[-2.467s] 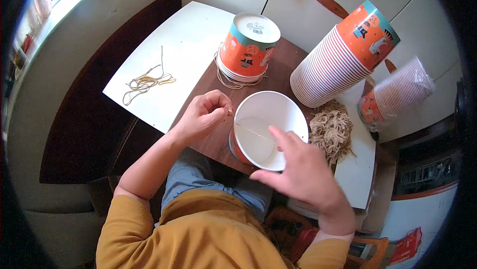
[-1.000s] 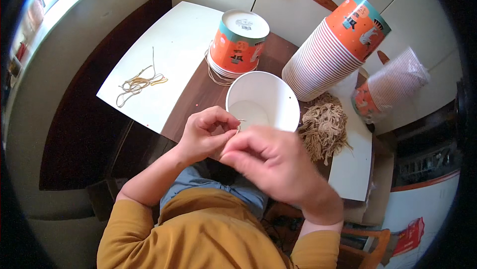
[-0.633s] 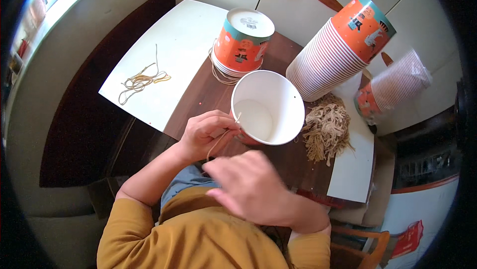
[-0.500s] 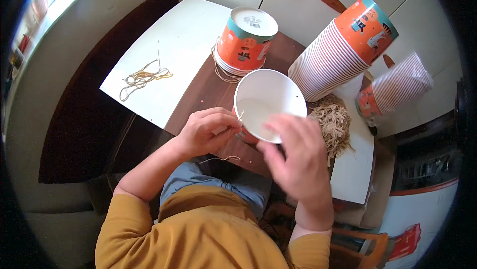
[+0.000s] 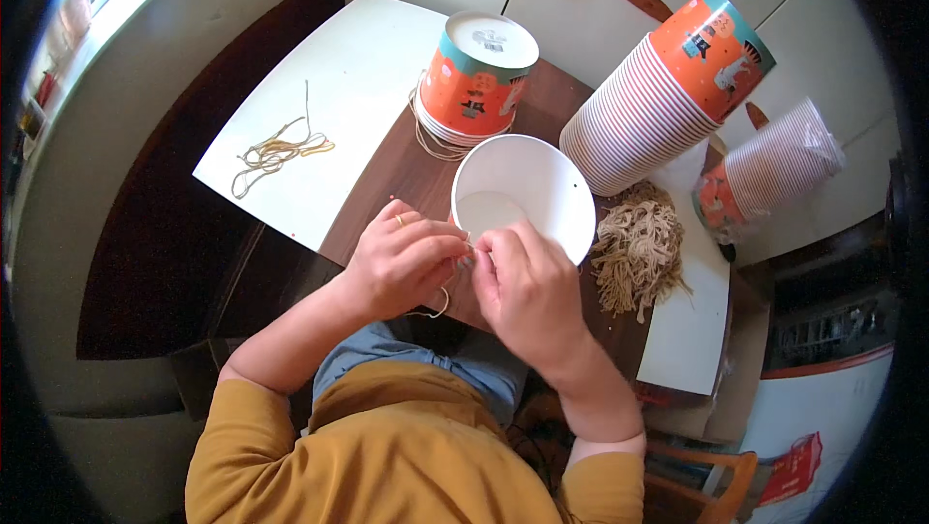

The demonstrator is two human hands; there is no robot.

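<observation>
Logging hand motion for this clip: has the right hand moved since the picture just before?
Yes: judged against the overturned bucket stack, the right hand has moved left, its fingertips now close to the left hand.

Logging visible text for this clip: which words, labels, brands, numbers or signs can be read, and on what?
None is clear enough to quote.
Upturned orange bucket: base print and barcode-like patch, too small; dark side marks, unclear.
Tall bucket stack: dark side marks, too small.
Red package: pale marks, blurred.
</observation>
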